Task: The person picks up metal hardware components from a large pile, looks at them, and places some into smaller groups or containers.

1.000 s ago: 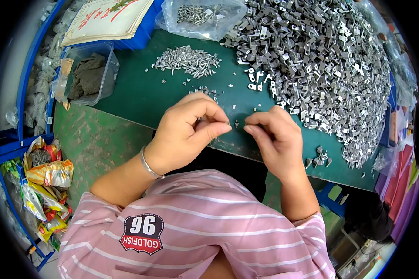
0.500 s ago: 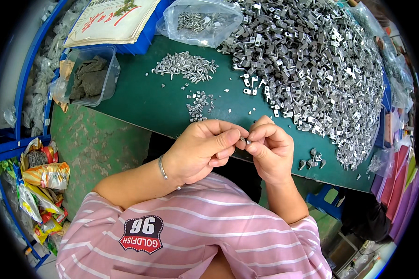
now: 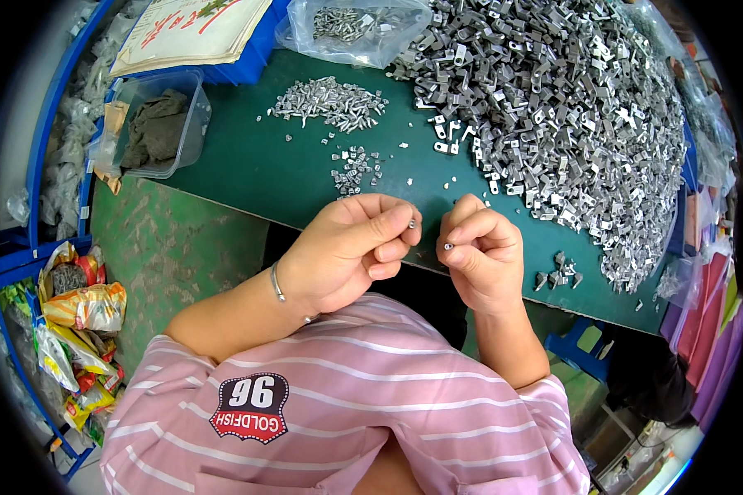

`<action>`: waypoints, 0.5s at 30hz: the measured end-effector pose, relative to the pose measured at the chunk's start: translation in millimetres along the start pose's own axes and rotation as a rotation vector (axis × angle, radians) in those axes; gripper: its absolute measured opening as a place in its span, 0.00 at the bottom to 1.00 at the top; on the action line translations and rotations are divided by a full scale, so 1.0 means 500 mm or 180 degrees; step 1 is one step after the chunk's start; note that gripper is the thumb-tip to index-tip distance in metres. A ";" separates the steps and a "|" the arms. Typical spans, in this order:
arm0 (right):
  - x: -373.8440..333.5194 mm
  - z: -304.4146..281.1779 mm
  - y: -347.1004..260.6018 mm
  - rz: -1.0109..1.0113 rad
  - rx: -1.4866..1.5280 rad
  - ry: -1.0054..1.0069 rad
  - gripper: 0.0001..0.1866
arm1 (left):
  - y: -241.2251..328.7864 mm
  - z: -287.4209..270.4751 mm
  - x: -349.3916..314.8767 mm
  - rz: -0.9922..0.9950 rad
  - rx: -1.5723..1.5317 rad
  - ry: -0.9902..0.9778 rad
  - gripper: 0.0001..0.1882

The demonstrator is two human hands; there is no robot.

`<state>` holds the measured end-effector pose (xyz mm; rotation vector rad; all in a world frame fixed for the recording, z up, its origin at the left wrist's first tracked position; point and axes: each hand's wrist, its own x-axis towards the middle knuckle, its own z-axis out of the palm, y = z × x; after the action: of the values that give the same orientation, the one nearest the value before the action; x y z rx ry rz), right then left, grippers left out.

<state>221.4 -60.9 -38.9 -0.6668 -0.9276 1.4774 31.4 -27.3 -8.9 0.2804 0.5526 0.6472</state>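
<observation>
My left hand (image 3: 351,247) pinches a small silvery metal piece (image 3: 412,223) between thumb and forefinger. Opposite it, my right hand (image 3: 485,257) is closed on another tiny metal piece (image 3: 448,246) with a round end showing. The two hands are a short gap apart, above the near edge of the green table (image 3: 248,140). Just beyond the left hand lies a small heap of tiny metal pieces (image 3: 355,169). Farther back is a pile of slender metal pieces (image 3: 330,103).
A huge heap of metal brackets (image 3: 545,124) covers the table's right side, with a small cluster of metal parts (image 3: 559,272) at its near edge. At the back stand a plastic bag of parts (image 3: 351,29), a blue bin (image 3: 252,54) and a clear tub (image 3: 191,128) holding grey cloth.
My hands, which met fingertip to fingertip, have drawn apart, each keeping a small metal piece in its pinch. The view has tilted slightly.
</observation>
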 end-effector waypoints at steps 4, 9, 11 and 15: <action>-0.002 0.001 0.001 0.0064 0.0270 -0.0042 0.09 | 0.002 -0.007 -0.004 0.0120 0.0110 0.0059 0.11; -0.001 0.009 -0.020 0.0606 0.1590 0.0032 0.06 | 0.015 -0.028 -0.015 0.0266 -0.0044 -0.0100 0.09; 0.001 -0.006 -0.031 0.0640 0.1344 0.0205 0.04 | 0.035 -0.028 -0.020 0.0394 -0.0046 0.0098 0.08; 0.016 0.002 -0.056 0.0691 -0.0757 0.0622 0.04 | 0.067 -0.043 -0.025 0.0567 -0.0129 0.0145 0.11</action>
<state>234.4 -54.0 -13.8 -1.0957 -0.9076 1.4712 -5.9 -7.8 -7.9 0.2792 0.5613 0.8380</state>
